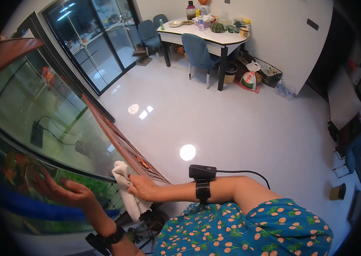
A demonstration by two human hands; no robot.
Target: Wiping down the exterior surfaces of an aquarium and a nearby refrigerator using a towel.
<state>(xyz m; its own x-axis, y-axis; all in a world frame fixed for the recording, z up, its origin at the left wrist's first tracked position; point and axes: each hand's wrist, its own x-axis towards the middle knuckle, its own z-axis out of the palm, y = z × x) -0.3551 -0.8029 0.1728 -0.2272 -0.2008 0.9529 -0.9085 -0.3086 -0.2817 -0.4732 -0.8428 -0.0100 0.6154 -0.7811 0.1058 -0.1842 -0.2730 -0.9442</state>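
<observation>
My right hand (143,188) grips a folded white cloth (123,182) by a corner of a fish tank (51,164). Most of the cloth hangs below my fingers, and its top end bunches up above them. Fingers apart, my left hand (67,191) is raised in front of the tank's curved front glass, holding nothing. Whether its fingertips touch the glass, I cannot tell. Orange fish (11,166) show near those fingertips. Green plants (81,182) and a blue band (52,211) appear lower in the glass.
A reddish slatted wooden panel (116,134) runs along the tank's side. Beyond the glossy floor (231,128) stand a cluttered white table (212,36) and blue-covered chairs (196,51). Bags (250,76) and a bin (230,73) sit beside it. Sliding glass doors (94,41) are at upper left.
</observation>
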